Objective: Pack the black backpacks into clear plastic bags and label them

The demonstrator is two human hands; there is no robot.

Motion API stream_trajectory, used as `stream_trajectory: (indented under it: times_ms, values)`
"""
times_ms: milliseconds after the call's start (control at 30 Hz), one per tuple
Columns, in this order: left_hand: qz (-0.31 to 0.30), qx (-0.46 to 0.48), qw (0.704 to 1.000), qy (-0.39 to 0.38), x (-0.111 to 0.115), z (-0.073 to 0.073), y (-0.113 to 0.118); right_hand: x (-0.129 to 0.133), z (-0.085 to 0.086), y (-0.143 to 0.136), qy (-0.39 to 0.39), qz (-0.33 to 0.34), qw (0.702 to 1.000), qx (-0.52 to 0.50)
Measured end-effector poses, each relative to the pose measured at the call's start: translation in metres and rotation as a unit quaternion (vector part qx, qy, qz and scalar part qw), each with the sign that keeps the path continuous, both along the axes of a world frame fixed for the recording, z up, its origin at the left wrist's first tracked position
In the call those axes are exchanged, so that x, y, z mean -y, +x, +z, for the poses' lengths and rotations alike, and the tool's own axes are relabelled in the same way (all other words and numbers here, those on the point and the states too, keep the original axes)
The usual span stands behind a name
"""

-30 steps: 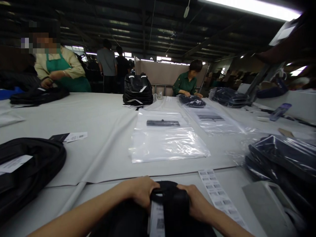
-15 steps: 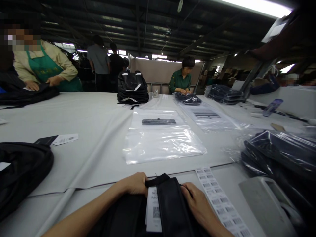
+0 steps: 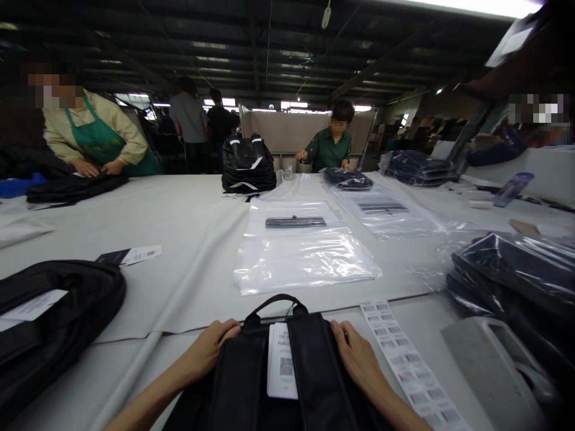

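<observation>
Black backpack [image 3: 238, 383]: smooth dark fabric, at the near edge of the bench [image 3: 188, 239], straps facing up; lower part cut off by the view.
Straps [image 3: 321, 371]: two, broad, flat and padded-looking, running down from the top edge.
Loop handle [image 3: 279, 297]: thin black band, arched above the top edge.
White tag [image 3: 282, 362]: flat stiff-looking card, printed text and square code, lying between the straps.
Left hand [image 3: 209, 347]: grip closed on the upper left corner, fingers curled over.
Right hand [image 3: 358, 357]: grip closed at the upper right edge, thumb and fingers at the fabric.
Label sheet [image 3: 404, 359]: white paper strip, rows of barcodes, just right of the right hand.
Clear bags [image 3: 305, 257]: glossy, wrinkled film, flat beyond the loop handle; dark printed panel.
Wrapped bags [image 3: 516, 269]: dark goods inside shiny clear film, stacked at the right edge of the bench.
Grey object [image 3: 489, 359]: hard casing with a recess, in front of the wrapped bags.
Left-side bag [image 3: 67, 299]: black, rounded corner, white tag on top.
Far stack [image 3: 249, 164]: black bags piled at the far edge, pale tags.
</observation>
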State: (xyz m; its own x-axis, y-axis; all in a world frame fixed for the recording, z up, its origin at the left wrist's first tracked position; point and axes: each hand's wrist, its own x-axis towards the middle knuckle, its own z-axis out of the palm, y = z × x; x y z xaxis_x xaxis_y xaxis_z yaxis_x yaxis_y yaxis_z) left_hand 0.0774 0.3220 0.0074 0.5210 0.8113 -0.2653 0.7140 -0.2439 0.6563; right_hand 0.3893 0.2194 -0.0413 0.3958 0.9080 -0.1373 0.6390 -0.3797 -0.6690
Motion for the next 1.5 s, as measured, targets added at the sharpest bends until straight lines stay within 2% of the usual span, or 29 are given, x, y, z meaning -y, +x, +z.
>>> stream_trajectory:
  times_ms: [67, 133, 200, 267, 333, 400, 467, 533, 600, 633, 733, 833, 1000, 1067, 1133, 1200, 1267, 1300, 1333, 1367, 1400, 1433, 1500]
  values:
    - [0.011, 0.024, 1.000, -0.012, 0.008, 0.005, 0.001, -0.002, 0.002, 0.000, 0.007, -0.003, 1.000, -0.019]
    - [0.028, 0.056, 0.997, -0.051, 0.013, 0.016, 0.004, -0.004, 0.009, 0.002, 0.025, -0.009, 0.998, -0.057]
    - [0.053, 0.096, 0.991, -0.080, 0.015, 0.031, 0.008, -0.007, 0.018, 0.005, 0.045, -0.022, 0.989, -0.142]
    - [0.082, 0.138, 0.984, -0.074, 0.014, 0.043, 0.012, -0.009, 0.029, 0.009, 0.058, -0.039, 0.963, -0.261]
    - [0.107, 0.180, 0.976, -0.068, 0.010, 0.044, 0.015, -0.011, 0.034, 0.013, 0.063, -0.048, 0.929, -0.361]
    - [0.135, 0.209, 0.966, -0.073, 0.004, 0.031, 0.020, -0.013, 0.030, 0.015, 0.067, -0.057, 0.922, -0.377]
    - [0.165, 0.218, 0.959, -0.067, -0.003, 0.009, 0.026, -0.017, 0.018, 0.016, 0.079, -0.068, 0.953, -0.285]
    - [0.189, 0.209, 0.959, -0.036, -0.008, -0.014, 0.031, -0.021, 0.006, 0.015, 0.079, -0.071, 0.987, -0.118]
    - [0.200, 0.194, 0.960, -0.001, -0.015, -0.028, 0.035, -0.028, -0.001, 0.014, 0.061, -0.056, 0.996, 0.034]
    - [0.203, 0.186, 0.961, 0.017, -0.019, -0.030, 0.036, -0.032, 0.000, 0.013, 0.050, -0.049, 0.994, 0.080]
    - [0.204, 0.148, 0.965, 0.067, -0.027, -0.023, 0.037, -0.042, 0.011, 0.009, 0.025, -0.036, 0.990, 0.135]
    - [0.202, 0.093, 0.968, 0.116, -0.024, -0.009, 0.040, -0.047, 0.024, 0.000, -0.008, -0.036, 0.983, 0.180]
    - [0.182, 0.014, 0.962, 0.202, -0.001, 0.009, 0.039, -0.047, 0.021, -0.004, -0.028, 0.010, 0.967, 0.253]
    - [0.163, -0.001, 0.962, 0.221, 0.017, 0.022, 0.030, -0.045, 0.020, -0.002, -0.023, 0.042, 0.959, 0.281]
    - [0.150, -0.009, 0.962, 0.229, 0.049, 0.038, 0.016, -0.043, 0.023, 0.002, -0.028, 0.066, 0.954, 0.292]
    - [0.161, 0.004, 0.949, 0.270, 0.098, 0.054, 0.002, -0.043, 0.029, 0.007, -0.039, 0.084, 0.954, 0.284]
    - [0.152, 0.039, 0.927, 0.341, 0.161, 0.066, -0.009, -0.041, 0.040, 0.015, -0.044, 0.113, 0.953, 0.277]
    - [0.116, 0.056, 0.921, 0.369, 0.194, 0.070, -0.012, -0.038, 0.048, 0.019, -0.043, 0.129, 0.952, 0.274]
    - [0.033, 0.072, 0.922, 0.378, 0.225, 0.071, -0.015, -0.032, 0.057, 0.023, -0.039, 0.143, 0.951, 0.271]
    - [-0.075, 0.069, 0.922, 0.373, 0.253, 0.069, -0.017, -0.022, 0.067, 0.027, -0.036, 0.153, 0.950, 0.271]
    - [-0.148, 0.042, 0.914, 0.375, 0.276, 0.065, -0.018, -0.007, 0.079, 0.029, -0.025, 0.164, 0.949, 0.268]
    - [-0.196, 0.012, 0.906, 0.375, 0.293, 0.059, -0.019, 0.013, 0.091, 0.030, -0.002, 0.181, 0.949, 0.256]
    - [-0.220, -0.046, 0.895, 0.386, 0.312, 0.042, -0.021, 0.066, 0.114, 0.027, 0.067, 0.258, 0.940, 0.213]
